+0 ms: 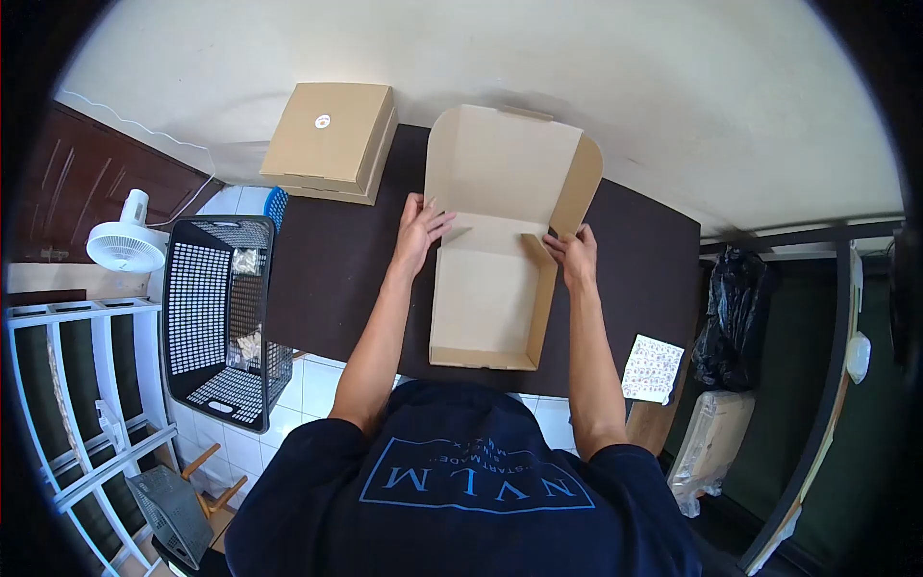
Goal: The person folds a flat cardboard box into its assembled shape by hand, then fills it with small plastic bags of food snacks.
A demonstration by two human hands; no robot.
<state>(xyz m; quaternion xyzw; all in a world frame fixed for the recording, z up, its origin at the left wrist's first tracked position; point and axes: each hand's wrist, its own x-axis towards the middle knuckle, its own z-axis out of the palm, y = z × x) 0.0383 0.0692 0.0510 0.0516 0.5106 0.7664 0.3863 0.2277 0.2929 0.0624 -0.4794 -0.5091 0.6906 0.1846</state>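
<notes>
Both arms reach forward, elbows slightly bent, hands apart. The left hand [420, 231] lies flat with fingers spread, against the left edge of the cardboard box [486, 298] at the lid fold. The right hand [575, 256] has its fingers curled on the right side wall near the fold.

The box sits mid-table [332, 279], its near wall at the table's near edge, with bare top on both sides. A closed box [332, 137] is at the far left corner, well apart. A black basket [216, 317] stands beside the left edge.

The box's long axis runs away from the person. The lid [500, 163] is open, pointing toward the wall.
</notes>
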